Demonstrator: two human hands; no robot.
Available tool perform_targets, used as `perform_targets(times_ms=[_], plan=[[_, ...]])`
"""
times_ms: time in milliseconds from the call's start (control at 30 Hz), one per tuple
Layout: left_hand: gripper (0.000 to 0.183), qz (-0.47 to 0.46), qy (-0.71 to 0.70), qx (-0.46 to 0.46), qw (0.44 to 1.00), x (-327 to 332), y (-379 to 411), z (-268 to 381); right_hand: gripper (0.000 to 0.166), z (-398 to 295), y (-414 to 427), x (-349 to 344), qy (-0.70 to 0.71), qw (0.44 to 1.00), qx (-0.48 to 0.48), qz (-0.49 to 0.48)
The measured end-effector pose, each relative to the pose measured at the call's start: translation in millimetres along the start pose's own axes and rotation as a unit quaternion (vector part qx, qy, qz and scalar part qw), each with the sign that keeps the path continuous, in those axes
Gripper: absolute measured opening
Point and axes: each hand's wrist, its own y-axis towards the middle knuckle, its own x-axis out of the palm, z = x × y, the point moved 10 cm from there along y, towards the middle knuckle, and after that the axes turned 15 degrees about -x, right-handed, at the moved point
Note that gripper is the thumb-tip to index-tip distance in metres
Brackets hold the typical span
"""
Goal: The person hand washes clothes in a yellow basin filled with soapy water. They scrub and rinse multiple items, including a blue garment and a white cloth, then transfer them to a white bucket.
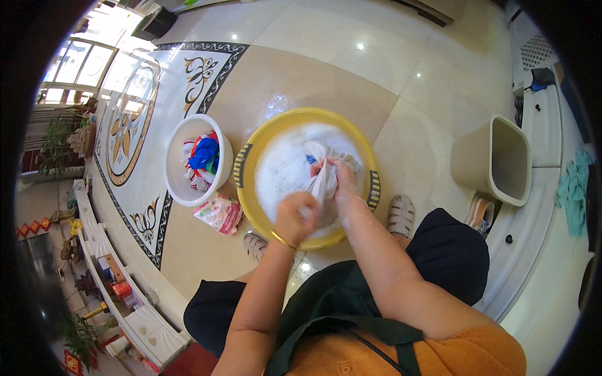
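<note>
In front of me a yellow plastic basin (302, 113) with dark striped handles holds white suds (277, 164). A wet white cloth (324, 181), with a small blue patch beside it, is bunched above the foam. My right hand (343, 181), wet and foamy, grips the bunched cloth near the basin's right side. My left hand (295, 217), slightly blurred, is curled around the cloth's lower end at the near side. A gold bangle (283, 239) circles the left wrist. The stretch of cloth between both hands looks gathered and twisted.
Left of the basin stands a white tub (171, 176) with blue, red and white clothes (204, 155). A pink-and-white plastic packet (220, 214) lies beside it. At right are a beige waste bin (472, 157), a shoe (480, 214) and white drawers (541, 127). My sandalled feet flank the basin.
</note>
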Motion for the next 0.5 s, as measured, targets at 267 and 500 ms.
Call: perform_targets(times_ms=[267,500], plan=[[0.027,0.133,0.330,-0.114,0.928,8.9,34.6,-17.1,0.045,73.2,-32.4,37.2,0.034,0.976,0.054,-0.207],[0.025,-0.062,0.202,0.031,0.977,40.0,19.2,-17.2,0.047,75.9,-57.5,55.1,0.015,0.972,0.154,-0.175]])
